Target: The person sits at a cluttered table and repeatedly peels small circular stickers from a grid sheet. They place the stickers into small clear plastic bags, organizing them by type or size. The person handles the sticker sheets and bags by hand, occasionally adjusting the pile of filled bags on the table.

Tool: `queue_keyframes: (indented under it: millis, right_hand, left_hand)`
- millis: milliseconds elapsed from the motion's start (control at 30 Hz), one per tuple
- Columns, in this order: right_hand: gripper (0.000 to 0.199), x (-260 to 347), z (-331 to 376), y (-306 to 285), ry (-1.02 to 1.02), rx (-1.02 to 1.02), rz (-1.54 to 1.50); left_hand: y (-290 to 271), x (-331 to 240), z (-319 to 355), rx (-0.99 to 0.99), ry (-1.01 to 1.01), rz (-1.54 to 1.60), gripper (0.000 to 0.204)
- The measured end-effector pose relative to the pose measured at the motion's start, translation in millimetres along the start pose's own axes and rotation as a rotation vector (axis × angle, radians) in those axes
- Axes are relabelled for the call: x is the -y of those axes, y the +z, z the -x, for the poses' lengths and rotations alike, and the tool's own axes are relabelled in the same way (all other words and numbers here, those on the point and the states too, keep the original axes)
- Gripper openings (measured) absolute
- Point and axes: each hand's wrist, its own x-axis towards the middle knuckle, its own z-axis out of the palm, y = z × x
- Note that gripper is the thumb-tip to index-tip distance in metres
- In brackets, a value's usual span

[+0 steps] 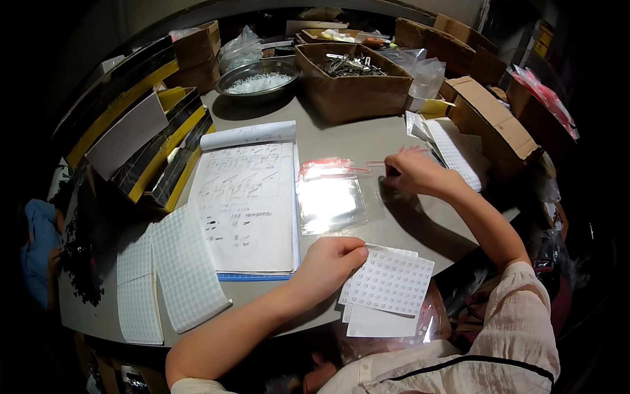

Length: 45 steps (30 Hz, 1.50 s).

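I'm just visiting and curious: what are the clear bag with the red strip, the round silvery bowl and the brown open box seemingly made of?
The clear bag with the red zip strip looks like thin glossy plastic: it glares and shows the table through. The round silvery bowl seems metal, its rim shining evenly. The brown open box appears to be matte cardboard with folded walls. The right hand touches the bag's edge.

Layout of the surface (367, 141)

A notebook (248, 207) is laid at the centre, with label sheets (167, 276) to its left and a bag (335, 197) just to its right. A sticker sheet (390, 282) is placed at the near edge, before the bag. Behind the notebook a bowl (257, 77) is set, and a box (354, 82) is stood to the bowl's right.
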Motion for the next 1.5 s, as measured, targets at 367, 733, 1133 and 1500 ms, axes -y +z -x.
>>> queue_keyframes:
  millis: [367, 733, 1133, 1500]
  right_hand:
    - [0.020, 37.0, -11.6, -1.1, -0.322, 0.105, -0.491]
    - [0.028, 7.7, 37.7, 1.3, -0.165, -0.164, -0.561]
    - [0.029, 56.0, 139.9, 39.3, -0.354, -0.399, -0.453]
    - [0.044, 36.9, 125.1, 21.9, -0.292, -0.295, -0.482]
  left_hand:
    - [2.3, 6.8, 1.2, -0.052, 0.066, -0.026, 0.023]
    - [2.5, -0.6, 1.1, -0.200, 0.125, -0.176, 0.027]
    - [1.6, -11.0, 2.8, -0.220, 0.186, -0.161, 0.015]
    - [3.0, 0.8, 5.3, -0.190, 0.308, -0.401, 0.015]
